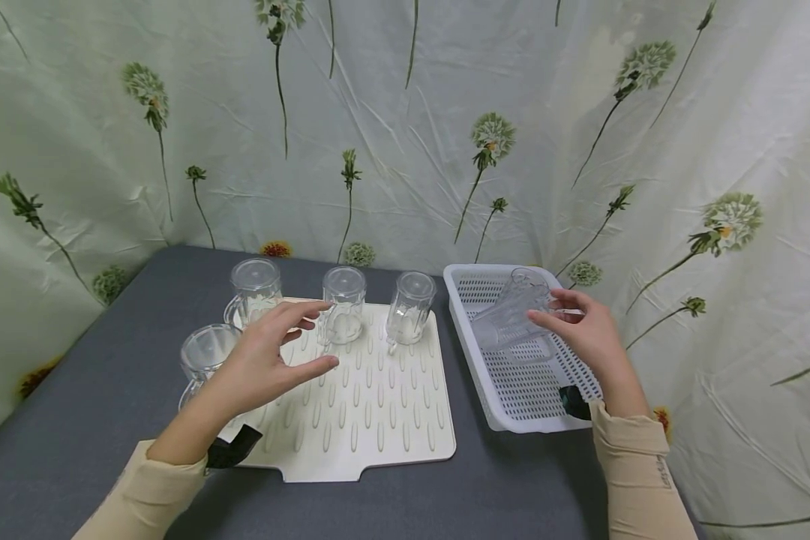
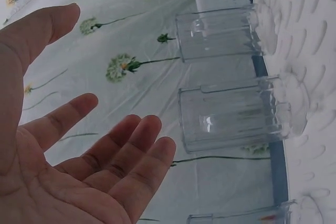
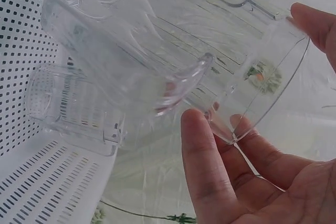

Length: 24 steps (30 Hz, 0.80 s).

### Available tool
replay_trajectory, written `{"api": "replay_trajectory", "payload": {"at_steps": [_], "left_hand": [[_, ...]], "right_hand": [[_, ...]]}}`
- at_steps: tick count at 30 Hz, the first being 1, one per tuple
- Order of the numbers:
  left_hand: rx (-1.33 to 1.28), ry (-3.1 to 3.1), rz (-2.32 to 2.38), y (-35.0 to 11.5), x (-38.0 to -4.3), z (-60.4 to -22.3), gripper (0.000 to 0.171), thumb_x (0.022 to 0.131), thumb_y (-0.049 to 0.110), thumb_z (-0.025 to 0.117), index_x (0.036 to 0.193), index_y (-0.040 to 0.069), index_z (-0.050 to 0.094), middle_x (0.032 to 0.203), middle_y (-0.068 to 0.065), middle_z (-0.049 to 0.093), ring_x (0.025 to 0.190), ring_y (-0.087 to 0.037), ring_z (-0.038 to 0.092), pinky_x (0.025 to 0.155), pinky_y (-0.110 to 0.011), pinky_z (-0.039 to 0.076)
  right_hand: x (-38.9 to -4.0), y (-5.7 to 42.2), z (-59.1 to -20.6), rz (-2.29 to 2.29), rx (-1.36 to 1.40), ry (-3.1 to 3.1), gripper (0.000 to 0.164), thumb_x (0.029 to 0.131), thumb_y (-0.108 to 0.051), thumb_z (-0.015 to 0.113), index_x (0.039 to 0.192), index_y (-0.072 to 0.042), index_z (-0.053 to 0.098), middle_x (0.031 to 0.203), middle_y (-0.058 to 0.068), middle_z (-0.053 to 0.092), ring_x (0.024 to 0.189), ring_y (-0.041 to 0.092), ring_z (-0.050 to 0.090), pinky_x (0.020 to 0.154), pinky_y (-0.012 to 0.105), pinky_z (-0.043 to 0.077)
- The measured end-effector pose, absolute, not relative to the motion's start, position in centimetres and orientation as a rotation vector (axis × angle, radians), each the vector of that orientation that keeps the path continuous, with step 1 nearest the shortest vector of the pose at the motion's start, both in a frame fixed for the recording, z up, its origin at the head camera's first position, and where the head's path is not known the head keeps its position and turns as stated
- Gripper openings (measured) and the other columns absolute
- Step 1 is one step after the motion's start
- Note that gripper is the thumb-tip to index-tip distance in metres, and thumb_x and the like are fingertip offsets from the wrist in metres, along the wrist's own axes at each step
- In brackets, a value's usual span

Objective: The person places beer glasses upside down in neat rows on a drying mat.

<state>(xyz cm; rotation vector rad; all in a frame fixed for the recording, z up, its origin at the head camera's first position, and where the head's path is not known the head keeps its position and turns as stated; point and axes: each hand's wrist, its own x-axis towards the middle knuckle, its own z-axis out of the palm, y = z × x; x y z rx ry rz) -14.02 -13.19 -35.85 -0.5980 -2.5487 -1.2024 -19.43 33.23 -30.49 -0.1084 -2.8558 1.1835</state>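
My right hand (image 1: 583,330) pinches one end of a clear glass mug (image 3: 247,61) between thumb and fingers. This mug is tilted over the white basket. Below it, more clear glassware (image 3: 76,108) lies in the basket. My left hand (image 1: 263,364) hovers over the white ridged drying board (image 1: 378,420), holding nothing, with fingers spread and thumb apart. Just beyond those fingers, an upside-down glass mug (image 1: 344,300) stands on the board. To its right is another upturned mug (image 1: 410,311). Two further mugs, a back one (image 1: 256,285) and a front one (image 1: 205,351), stand at the left, partly hidden by my left hand.
The white perforated basket (image 1: 469,360) sits right of the board on a dark grey tabletop (image 1: 94,390). Behind the table hangs a pale curtain (image 1: 405,172) printed with dandelions. Black straps (image 1: 232,448) circle my wrists.
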Motion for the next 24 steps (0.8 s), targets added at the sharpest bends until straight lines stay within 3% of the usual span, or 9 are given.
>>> {"api": "replay_trajectory", "payload": {"at_steps": [10,16,24], "left_hand": [[-0.599,-2.565,-1.234,-12.5,-14.5,-36.3,0.072,0.089,0.030,0.091,0.152,0.020,0.059,0.146,-0.010,0.064,0.125,-0.030,0.067,0.106,-0.053,0.060],[-0.618,-2.564,-1.262,-12.3,-14.8,-36.3,0.072,0.089,0.030,0.091,0.152,0.020,0.059,0.146,-0.009,0.064,0.126,-0.030,0.068,0.107,-0.052,0.060],[-0.644,-2.558,-1.279,-12.1,-15.4,-36.4,0.073,0.089,0.029,0.091,0.153,0.017,0.058,0.140,-0.006,0.066,0.124,-0.029,0.069,0.105,-0.054,0.061]], "right_hand": [[-18.3,33.5,-30.2,1.236,-0.130,-2.765,0.082,0.098,-0.055,0.075,0.161,-0.011,0.047,0.149,0.017,0.057,0.126,0.026,0.055,0.081,0.011,0.048],[-17.7,33.5,-30.0,1.308,-0.151,-2.710,0.079,0.098,-0.055,0.075,0.161,-0.015,0.048,0.140,0.002,0.058,0.121,0.013,0.056,0.089,0.016,0.048],[-17.5,33.7,-30.4,1.436,-0.154,-2.605,0.074,0.101,-0.045,0.075,0.161,-0.012,0.048,0.128,-0.012,0.059,0.111,0.000,0.059,0.085,0.007,0.054]]}}
